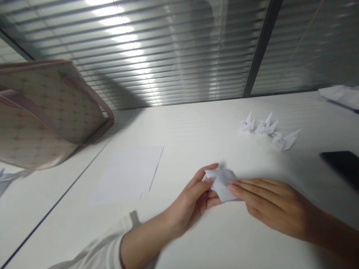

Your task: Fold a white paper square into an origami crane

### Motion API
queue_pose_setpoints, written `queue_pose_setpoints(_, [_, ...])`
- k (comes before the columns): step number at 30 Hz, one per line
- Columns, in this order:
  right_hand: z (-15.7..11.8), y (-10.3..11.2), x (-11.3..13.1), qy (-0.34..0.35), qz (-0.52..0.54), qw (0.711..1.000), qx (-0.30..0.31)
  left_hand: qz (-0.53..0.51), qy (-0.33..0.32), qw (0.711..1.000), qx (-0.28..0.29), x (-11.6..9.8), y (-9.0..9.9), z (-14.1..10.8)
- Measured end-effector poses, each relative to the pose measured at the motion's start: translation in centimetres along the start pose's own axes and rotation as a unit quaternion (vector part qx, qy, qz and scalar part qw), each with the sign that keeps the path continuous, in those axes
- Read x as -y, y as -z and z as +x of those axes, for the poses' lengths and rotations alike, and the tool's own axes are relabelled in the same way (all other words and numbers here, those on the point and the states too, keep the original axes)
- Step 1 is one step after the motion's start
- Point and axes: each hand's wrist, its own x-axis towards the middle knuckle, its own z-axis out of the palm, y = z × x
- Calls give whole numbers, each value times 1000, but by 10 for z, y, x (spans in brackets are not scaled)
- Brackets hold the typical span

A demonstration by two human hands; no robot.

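A small folded piece of white paper (222, 184) is held up between my two hands over the white table. My left hand (193, 196) pinches its left side, thumb on top and fingers beneath. On the right side of the paper lie the fingertips of my right hand (275, 205), fingers pressed together and the thumb hidden below. Beyond the hands, to the right, sit three white paper cranes (267, 126) close together. Left of my hands a flat white sheet of paper (130, 172) rests on the table.
A patterned bag with pink handles (50, 116) stands at the left. At the right edge lies a dark flat device (343, 166), with crumpled white paper (340, 95) behind it. A seam crosses the table (185, 134) at left. Blinds behind glass (168, 52) border the far side.
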Motion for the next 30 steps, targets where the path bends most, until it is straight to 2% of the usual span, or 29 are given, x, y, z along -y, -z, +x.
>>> queue_pose_setpoints(4, [1,1,1,-13,-9,1000,1,87,-6,996,27,8,1,-1])
queue_pose_setpoints(8, [2,0,3,-29,-10,1000,-6,196,-21,980,40,13,1,-4])
queue_pose_setpoints(12, [2,-4,7,-41,-7,999,-18,185,-31,981,43,12,-6,-4])
queue_pose_setpoints(16, [1,-6,10,-87,-28,995,-40,172,-44,983,45,12,-11,-2])
queue_pose_setpoints(20, [1,-3,12,-190,-106,964,-151,176,-48,983,32,14,-12,-3])
queue_pose_setpoints(23, [3,1,15,-236,-86,944,-214,178,-46,983,19,16,-13,-4])
queue_pose_setpoints(26, [7,6,17,-245,-36,946,-211,180,-39,983,18,16,-14,-5])
queue_pose_setpoints(30, [10,9,16,-205,-3,964,-169,187,-56,981,-11,17,-11,-4])
